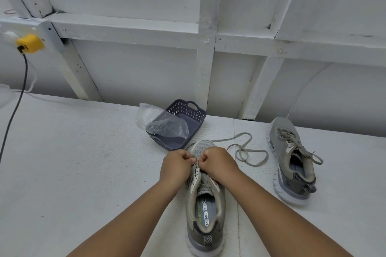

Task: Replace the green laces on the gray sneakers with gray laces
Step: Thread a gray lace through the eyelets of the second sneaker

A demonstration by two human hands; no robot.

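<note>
My left hand [177, 164] and right hand [217, 160] were both curled tight at the front eyelets of the near sneaker [205, 204], which stood on the white table [83, 162] with its heel toward me. Each hand pinched something at the eyelet row, the lace I think, though my knuckles hid it. A loose gray lace [248, 152] trailed right from the toe. The other sneaker [292, 160], laced, lay to the right. A dark basket [186, 119] with a clear plastic bag [160, 121] sat beyond

Perforated plastic basket [189, 119], mesh-toed sneaker [203, 147]
</note>
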